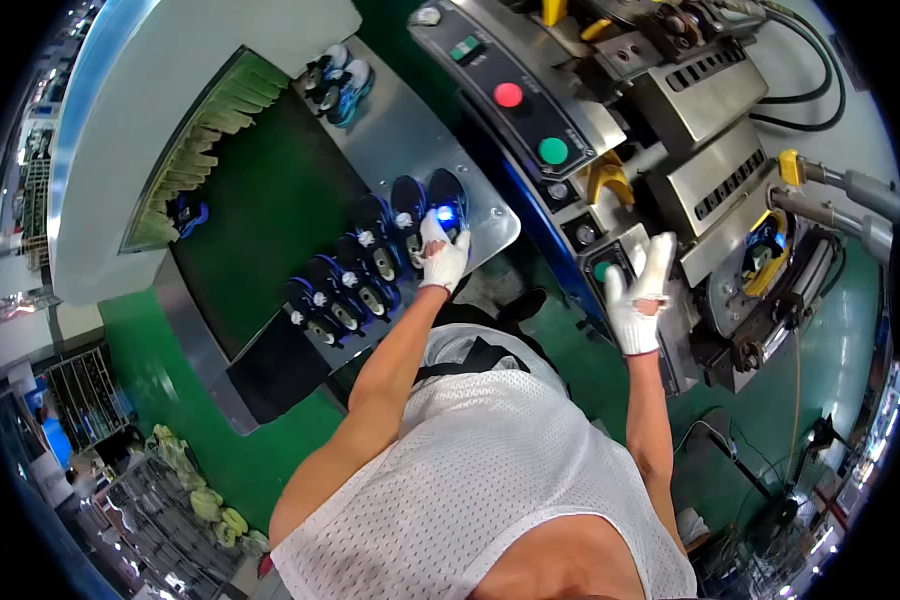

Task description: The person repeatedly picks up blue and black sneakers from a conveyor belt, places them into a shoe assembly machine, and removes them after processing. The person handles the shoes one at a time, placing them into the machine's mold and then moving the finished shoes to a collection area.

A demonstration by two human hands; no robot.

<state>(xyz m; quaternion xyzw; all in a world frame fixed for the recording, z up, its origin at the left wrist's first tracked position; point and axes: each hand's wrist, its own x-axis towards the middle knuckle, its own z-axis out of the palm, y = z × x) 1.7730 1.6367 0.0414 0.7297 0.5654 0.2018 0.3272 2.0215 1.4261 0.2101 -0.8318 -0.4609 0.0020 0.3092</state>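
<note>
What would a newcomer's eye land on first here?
Probably the row of dark shoes left of centre, with the white-gloved left hand at its right end beside a bright blue spot. Then the red button and large green button on the control panel, upper right of centre.

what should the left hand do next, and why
Perhaps close the white-gloved left hand on the rightmost black-and-blue shoe in the row: the hand overlaps its near end without a clear grip, and the white-gloved right hand is beside a round green button.
</note>
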